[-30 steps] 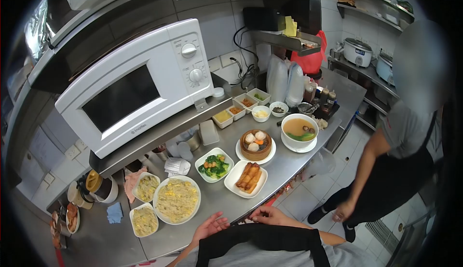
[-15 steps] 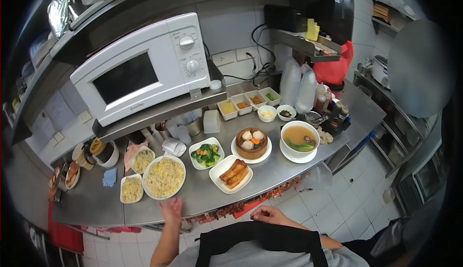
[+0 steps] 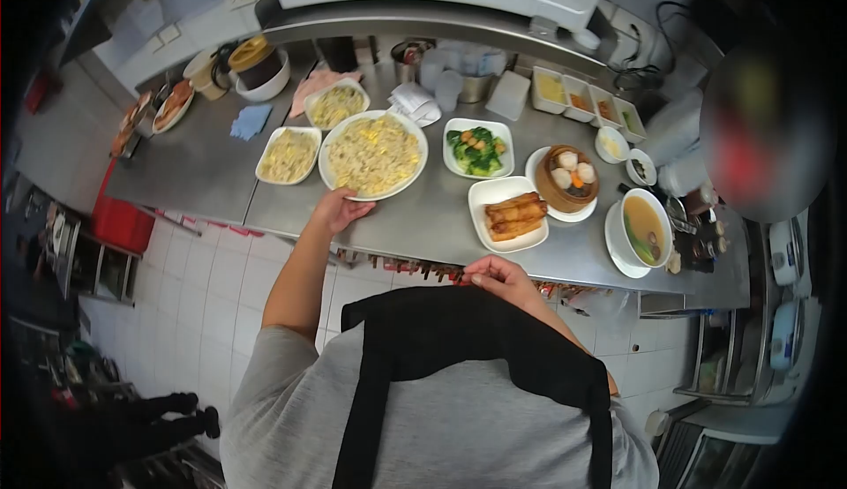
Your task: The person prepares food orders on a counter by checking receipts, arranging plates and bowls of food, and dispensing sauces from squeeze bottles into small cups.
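Left hand touches the rice plate beyond its fingers, where tilting risks spillage; right hand curls, both grips unclear.

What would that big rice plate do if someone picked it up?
The big rice plate would probably feel heavy, because rice covers nearly all of it. It looks smooth and hard, so it likely wouldn't bend. Lifted only by the edge near the left hand, it might tip, and loose grains could slide off.
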A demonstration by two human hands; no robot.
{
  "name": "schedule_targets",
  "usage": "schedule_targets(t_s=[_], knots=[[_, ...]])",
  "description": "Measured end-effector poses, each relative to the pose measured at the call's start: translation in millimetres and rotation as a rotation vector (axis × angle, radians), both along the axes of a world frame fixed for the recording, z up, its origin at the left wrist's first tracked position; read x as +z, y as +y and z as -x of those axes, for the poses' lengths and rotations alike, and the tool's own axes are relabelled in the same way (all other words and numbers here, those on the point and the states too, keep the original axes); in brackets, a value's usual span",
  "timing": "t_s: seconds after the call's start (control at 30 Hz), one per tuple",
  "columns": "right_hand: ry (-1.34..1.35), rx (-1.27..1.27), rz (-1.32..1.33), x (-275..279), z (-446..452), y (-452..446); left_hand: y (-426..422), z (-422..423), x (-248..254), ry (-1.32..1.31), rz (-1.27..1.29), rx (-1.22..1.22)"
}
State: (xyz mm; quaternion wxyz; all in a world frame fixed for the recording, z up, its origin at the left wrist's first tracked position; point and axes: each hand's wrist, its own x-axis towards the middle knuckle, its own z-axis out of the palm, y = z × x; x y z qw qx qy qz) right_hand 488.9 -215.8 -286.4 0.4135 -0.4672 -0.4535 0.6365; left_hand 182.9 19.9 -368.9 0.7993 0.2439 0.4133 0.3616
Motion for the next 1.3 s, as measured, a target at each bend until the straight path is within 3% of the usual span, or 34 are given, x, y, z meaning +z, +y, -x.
schedule_targets(t_s=[0.2, 0.3, 0.43, 0.47, 0.57, 0.67, 0.7, 0.8, 0.87, 1.0, 1.1, 1.2, 1.3], knots=[[-0.034, 0.104, -0.015, -3.2, 23.8, 36.9, -47.7, -6.5, 4.1, -0.045, -0.095, 0.056], [-0.085, 0.083, -0.042, 0.6, 26.9, 39.7, -71.2, -26.1, 14.2, -0.137, -0.131, 0.23], [-0.116, 0.043, -0.067, -4.2, 20.1, 33.8, -76.0, -48.1, 11.8, -0.313, -0.169, 0.203], [-0.116, 0.033, -0.093, -6.9, 16.5, 32.6, -81.9, -57.1, 22.3, -0.205, -0.138, 0.208], [-0.128, 0.005, -0.11, -10.5, 5.3, 29.2, -82.5, -66.6, 31.0, -0.427, 0.157, 0.004], [-0.272, 0.013, -0.223, -18.1, -11.8, 23.3, -104.1, -96.4, 53.3, -0.217, -0.064, -0.383], [-0.304, 0.041, -0.286, -19.3, -21.3, 21.3, -108.6, -104.3, 45.0, -0.166, -0.108, -0.476], [-0.226, 0.077, -0.147, -17.6, -55.4, 5.3, -122.6, -129.7, -5.8, 0.105, -0.168, -0.565], [-0.161, 0.041, -0.13, -18.0, -80.5, -7.5, -128.4, -153.2, -25.3, 0.173, -0.21, -0.533], [-0.107, 0.051, -0.086, -22.7, -137.8, -27.0, -149.8, -198.7, 2.4, 0.126, -0.153, -0.401], [-0.158, -0.201, -0.121, -38.1, -168.7, -29.4, -151.3, -217.3, 0.0, 0.102, -0.144, -0.316], [-0.346, -0.348, -0.438, -26.6, -191.8, -21.4, -162.0, -227.9, 23.8, 0.193, -0.165, -0.245], [-0.507, -0.288, -0.487, -19.2, -201.3, -3.7, -164.0, -228.1, 19.6, 0.211, -0.175, -0.214]])
